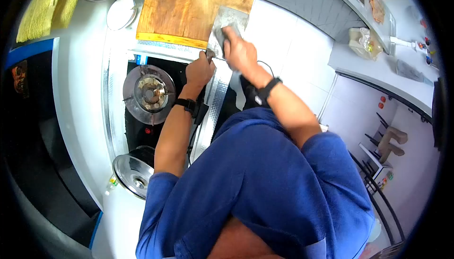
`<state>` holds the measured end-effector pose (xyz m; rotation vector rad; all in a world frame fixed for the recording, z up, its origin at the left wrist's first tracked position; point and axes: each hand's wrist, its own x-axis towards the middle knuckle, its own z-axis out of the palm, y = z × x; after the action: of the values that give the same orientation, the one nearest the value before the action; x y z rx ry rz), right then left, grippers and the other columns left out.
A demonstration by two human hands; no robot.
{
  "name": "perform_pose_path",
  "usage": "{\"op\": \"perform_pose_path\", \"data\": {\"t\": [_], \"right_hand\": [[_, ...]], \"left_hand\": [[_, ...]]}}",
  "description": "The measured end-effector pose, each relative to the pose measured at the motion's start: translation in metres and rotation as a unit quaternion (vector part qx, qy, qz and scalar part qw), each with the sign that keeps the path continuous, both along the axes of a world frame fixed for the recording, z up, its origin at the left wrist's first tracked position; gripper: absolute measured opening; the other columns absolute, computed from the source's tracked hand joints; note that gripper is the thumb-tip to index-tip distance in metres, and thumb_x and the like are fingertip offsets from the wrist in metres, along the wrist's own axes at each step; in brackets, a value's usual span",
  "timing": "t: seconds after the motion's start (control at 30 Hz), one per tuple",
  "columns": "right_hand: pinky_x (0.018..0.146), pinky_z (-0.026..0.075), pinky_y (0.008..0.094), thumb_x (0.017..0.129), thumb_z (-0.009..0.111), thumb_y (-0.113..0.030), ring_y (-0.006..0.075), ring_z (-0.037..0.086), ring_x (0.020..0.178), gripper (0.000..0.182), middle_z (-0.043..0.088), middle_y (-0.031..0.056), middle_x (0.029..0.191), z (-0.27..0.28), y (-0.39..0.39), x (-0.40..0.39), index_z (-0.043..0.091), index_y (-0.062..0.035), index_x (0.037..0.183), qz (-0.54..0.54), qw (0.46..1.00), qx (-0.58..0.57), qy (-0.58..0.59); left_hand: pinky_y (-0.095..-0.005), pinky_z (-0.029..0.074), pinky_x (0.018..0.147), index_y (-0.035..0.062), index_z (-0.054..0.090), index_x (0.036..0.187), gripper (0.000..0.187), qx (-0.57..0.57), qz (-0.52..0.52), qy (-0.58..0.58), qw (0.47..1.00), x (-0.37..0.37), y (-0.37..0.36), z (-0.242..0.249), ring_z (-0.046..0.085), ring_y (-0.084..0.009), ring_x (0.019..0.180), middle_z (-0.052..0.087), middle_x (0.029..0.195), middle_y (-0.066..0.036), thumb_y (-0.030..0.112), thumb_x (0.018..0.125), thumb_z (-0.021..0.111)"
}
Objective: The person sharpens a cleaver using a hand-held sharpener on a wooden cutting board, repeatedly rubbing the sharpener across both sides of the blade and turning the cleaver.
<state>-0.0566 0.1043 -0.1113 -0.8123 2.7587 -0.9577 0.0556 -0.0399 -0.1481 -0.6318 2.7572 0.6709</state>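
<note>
Bent over a kitchen counter, we hold a broad cleaver out in front of us, its handle closed in the curled fingers of our left hand and its blade reaching forward of them, over the near right corner of a wooden board. The fingers of our right hand are bent around a dark grey block, the foremost one stretched along it; we cannot tell whether it is a stone or a folded pad, nor how far the thumb closes on it. The block lies against the flat of the blade, just ahead of our left knuckles. A gas burner sits behind and to the left of our left fingers. By our reading, the step in hand is rubbing the blade's face, to hone or scour it; the next move calls for a firm left grip, the block flat to the steel and our right fingertips clear of the cutting edge.
</note>
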Motion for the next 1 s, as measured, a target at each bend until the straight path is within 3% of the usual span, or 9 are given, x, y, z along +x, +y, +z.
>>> {"op": "perform_pose_path", "data": {"t": [0.1, 0.23, 0.3, 0.37, 0.43, 0.53, 0.63, 0.87, 1.0], "right_hand": [[0.062, 0.057, 0.054, 0.093, 0.06, -0.023, 0.044, 0.07, 0.068, 0.04, 0.072, 0.0238, 0.083, -0.004, 0.005, -0.002, 0.057, -0.0223, 0.133, 0.05, 0.999, 0.002, 0.0], [0.064, 0.057, 0.0545, 0.096, 0.055, -0.025, 0.0433, 0.071, 0.072, 0.034, 0.073, 0.0222, 0.085, 0.002, -0.021, -0.094, 0.06, -0.021, 0.129, -0.05, 0.997, 0.04, 0.037], [0.065, 0.057, 0.0543, 0.095, 0.056, -0.025, 0.0436, 0.071, 0.072, 0.035, 0.073, 0.0224, 0.083, 0.006, -0.021, -0.066, 0.06, -0.0192, 0.129, -0.076, 0.996, 0.053, -0.009], [0.064, 0.057, 0.0552, 0.092, 0.06, -0.021, 0.0453, 0.069, 0.068, 0.037, 0.072, 0.0237, 0.083, -0.004, -0.006, -0.011, 0.059, -0.0189, 0.128, -0.032, 0.999, -0.032, 0.012], [0.067, 0.058, 0.0534, 0.092, 0.061, -0.02, 0.0441, 0.071, 0.074, 0.038, 0.073, 0.0232, 0.089, -0.002, 0.006, 0.019, 0.062, -0.0234, 0.13, 0.027, 1.0, -0.009, -0.002], [0.069, 0.058, 0.0541, 0.097, 0.056, -0.026, 0.0434, 0.071, 0.077, 0.035, 0.074, 0.0214, 0.09, 0.003, -0.006, -0.037, 0.06, -0.0222, 0.131, 0.015, 0.997, 0.073, -0.021], [0.065, 0.058, 0.0544, 0.097, 0.053, -0.026, 0.0441, 0.071, 0.072, 0.036, 0.073, 0.0239, 0.083, 0.01, -0.025, -0.095, 0.058, -0.0178, 0.131, -0.06, 0.996, 0.049, 0.038], [0.065, 0.058, 0.0559, 0.096, 0.054, -0.02, 0.0453, 0.07, 0.069, 0.034, 0.072, 0.0251, 0.091, 0.002, 0.004, 0.007, 0.056, -0.0199, 0.13, 0.048, 0.998, 0.023, -0.017], [0.068, 0.057, 0.055, 0.096, 0.055, -0.026, 0.0439, 0.071, 0.073, 0.034, 0.073, 0.0225, 0.089, 0.008, -0.022, -0.088, 0.058, -0.0186, 0.13, -0.044, 0.997, 0.059, 0.016]], "left_hand": [[-0.0563, 0.056, 0.072, -0.0005, 0.051, 0.109, 0.038, 0.019, 0.008, -0.02, 1.0, 0.005, 0.0, 0.003, 0.071, -0.0474, 0.077, 0.07, 0.08, -0.029, 0.033, 0.093, 0.06], [-0.057, 0.055, 0.072, -0.0006, 0.051, 0.109, 0.039, 0.014, 0.007, -0.028, 0.999, 0.001, 0.001, 0.004, 0.07, -0.0483, 0.078, 0.07, 0.082, -0.029, 0.034, 0.093, 0.06], [-0.057, 0.055, 0.072, -0.0006, 0.051, 0.109, 0.039, 0.013, 0.006, -0.033, 0.999, 0.006, 0.002, 0.004, 0.07, -0.0485, 0.078, 0.07, 0.083, -0.029, 0.034, 0.093, 0.06], [-0.0571, 0.055, 0.072, -0.0009, 0.051, 0.109, 0.039, 0.023, 0.018, -0.025, 0.999, 0.002, 0.002, 0.003, 0.07, -0.0489, 0.078, 0.07, 0.083, -0.029, 0.034, 0.093, 0.06], [-0.0573, 0.055, 0.073, -0.001, 0.051, 0.109, 0.04, 0.035, 0.024, -0.022, 0.999, 0.005, 0.003, 0.005, 0.07, -0.049, 0.078, 0.07, 0.083, -0.029, 0.034, 0.093, 0.061], [-0.0573, 0.055, 0.074, -0.0009, 0.051, 0.109, 0.04, 0.031, 0.011, -0.018, 0.999, 0.004, 0.0, 0.002, 0.07, -0.0485, 0.079, 0.07, 0.083, -0.029, 0.033, 0.092, 0.062], [-0.0573, 0.055, 0.073, -0.001, 0.051, 0.109, 0.039, 0.022, 0.013, -0.028, 0.999, 0.004, 0.001, 0.005, 0.07, -0.0484, 0.079, 0.07, 0.083, -0.029, 0.032, 0.092, 0.062], [-0.0551, 0.055, 0.073, -0.0008, 0.052, 0.109, 0.037, 0.026, 0.011, -0.02, 0.999, 0.003, 0.001, 0.006, 0.071, -0.047, 0.078, 0.071, 0.082, -0.029, 0.031, 0.092, 0.061], [-0.0531, 0.057, 0.074, -0.0017, 0.054, 0.109, 0.039, 0.001, 0.018, -0.029, 0.999, 0.002, 0.003, 0.005, 0.072, -0.0446, 0.079, 0.072, 0.082, -0.027, 0.032, 0.09, 0.064]]}}
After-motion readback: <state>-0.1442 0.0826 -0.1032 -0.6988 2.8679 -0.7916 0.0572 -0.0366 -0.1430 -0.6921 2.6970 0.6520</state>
